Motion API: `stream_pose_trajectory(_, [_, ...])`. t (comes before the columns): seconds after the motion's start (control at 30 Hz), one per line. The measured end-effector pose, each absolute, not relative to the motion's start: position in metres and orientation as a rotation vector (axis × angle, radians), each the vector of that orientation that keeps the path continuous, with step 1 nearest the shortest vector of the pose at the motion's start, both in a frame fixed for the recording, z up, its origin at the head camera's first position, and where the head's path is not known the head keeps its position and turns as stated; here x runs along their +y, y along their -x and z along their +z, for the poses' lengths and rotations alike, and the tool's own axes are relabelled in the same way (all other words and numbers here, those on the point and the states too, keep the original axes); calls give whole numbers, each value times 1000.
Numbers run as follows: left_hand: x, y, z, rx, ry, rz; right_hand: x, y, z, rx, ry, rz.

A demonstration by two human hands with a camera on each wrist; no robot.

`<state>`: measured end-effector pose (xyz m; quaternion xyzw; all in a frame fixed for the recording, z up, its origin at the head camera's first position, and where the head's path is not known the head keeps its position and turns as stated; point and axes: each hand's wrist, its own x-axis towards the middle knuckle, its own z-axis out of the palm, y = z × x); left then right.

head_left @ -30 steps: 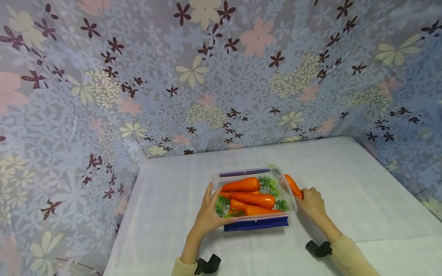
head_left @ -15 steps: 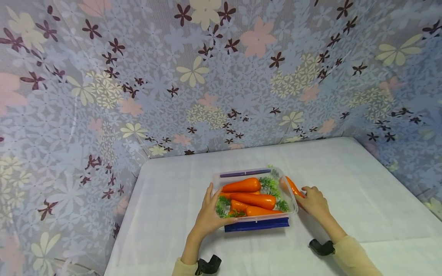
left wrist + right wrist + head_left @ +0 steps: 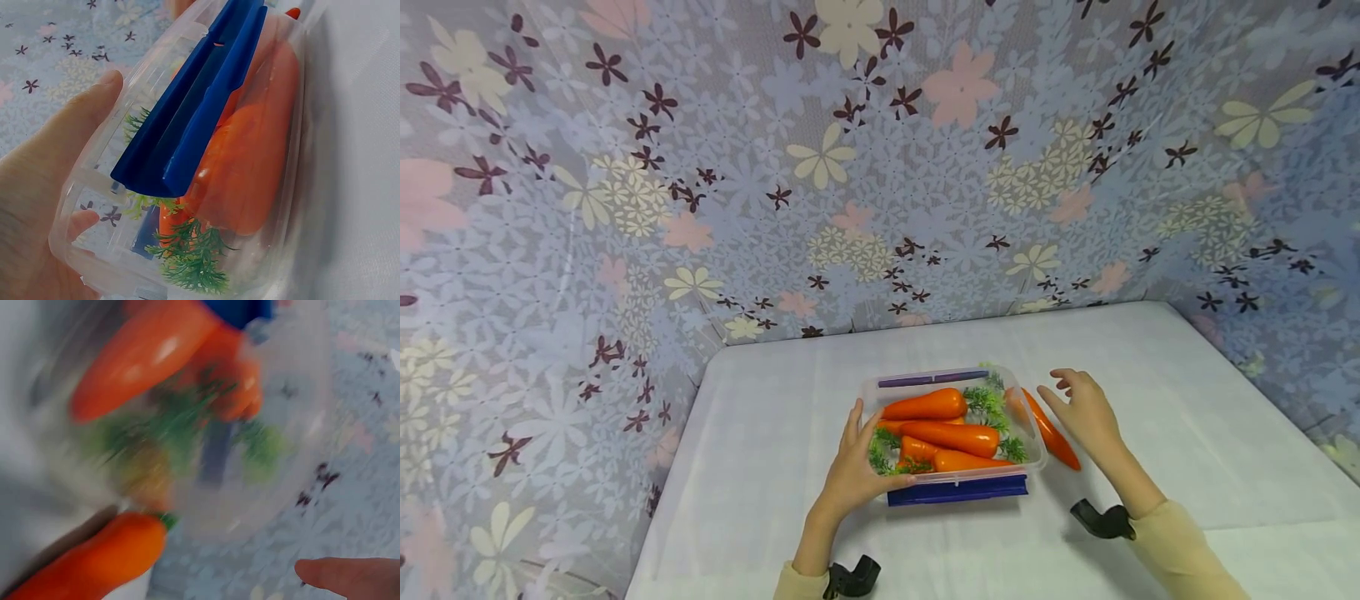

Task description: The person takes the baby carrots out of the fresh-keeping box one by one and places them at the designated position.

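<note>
Released and lifted: right hand [image 3: 1084,408], fingers spread, off loose carrot [image 3: 1051,431].
Left hand [image 3: 855,467] gripping clear container [image 3: 1034,433].

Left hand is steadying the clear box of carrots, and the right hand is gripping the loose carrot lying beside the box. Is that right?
Not quite. The right hand is open and lifted clear of the loose carrot, which lies on the table against the clear box; the head view shows this. The left hand does hold the box's side.
</note>
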<state>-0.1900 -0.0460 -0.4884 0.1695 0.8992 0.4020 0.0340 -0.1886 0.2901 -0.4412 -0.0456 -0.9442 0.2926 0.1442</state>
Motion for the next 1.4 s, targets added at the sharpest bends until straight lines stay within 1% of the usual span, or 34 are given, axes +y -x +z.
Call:
stream_pose_trajectory(0.33, [-49,187,-489,2757,-553,1242,244,191,-421,-2655,-54,976])
stream_pose_trajectory(0.57, [-53,185,-489,2760,-561,1241,209,199,-425,-2695,-197,1075])
stream_pose_trajectory(0.8, [-54,186,-490,2761,-575,1229,186,206,-436,-2754,-226,1076])
stream_pose_trajectory(1.07, [-56,185,-489,2753,-564,1236,176,214,-452,-2735,-282,1015])
stream_pose_trajectory(1.4, [-56,185,-487,2767,-591,1246,184,222,-474,-2774,-261,1020])
